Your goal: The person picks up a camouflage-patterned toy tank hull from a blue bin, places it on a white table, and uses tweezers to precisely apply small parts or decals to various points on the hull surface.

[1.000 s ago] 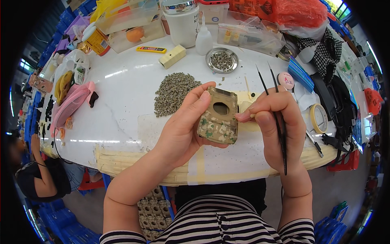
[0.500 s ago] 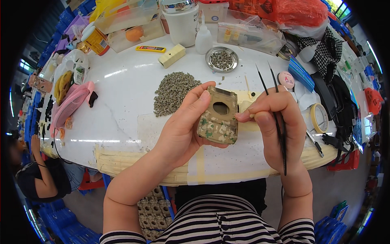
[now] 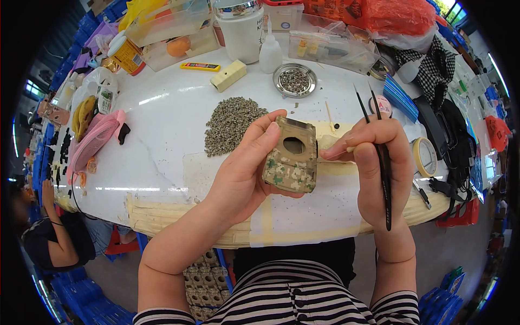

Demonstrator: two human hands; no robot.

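Observation:
My left hand (image 3: 244, 170) is closed around a camouflage-patterned plastic shell (image 3: 290, 169), tilted up over the table's near side. An oval hole opens in its upper half. To its right, apart from the shell, my right hand (image 3: 387, 157) grips black tweezers (image 3: 385, 187), whose tips point up and away. A small pale tip, perhaps of a thin stick, shows between its thumb and forefinger; the rest is hidden. Beyond my left hand lies a heap of small grey-brown parts (image 3: 233, 124). More such parts sit in a round metal dish (image 3: 277, 89).
A cream block (image 3: 228, 76), a yellow cutter (image 3: 200, 66) and a white squeeze bottle (image 3: 270, 58) stand farther back. At right are a tape roll (image 3: 417, 157) and a black bag (image 3: 457, 146). A pink mesh pouch (image 3: 97, 135) lies left. Another person's arm (image 3: 62, 238) shows at far left.
My right hand has drawn a little to the right, away from the shell, carrying the tweezers with it. My left hand and the shell stay nearly where they were.

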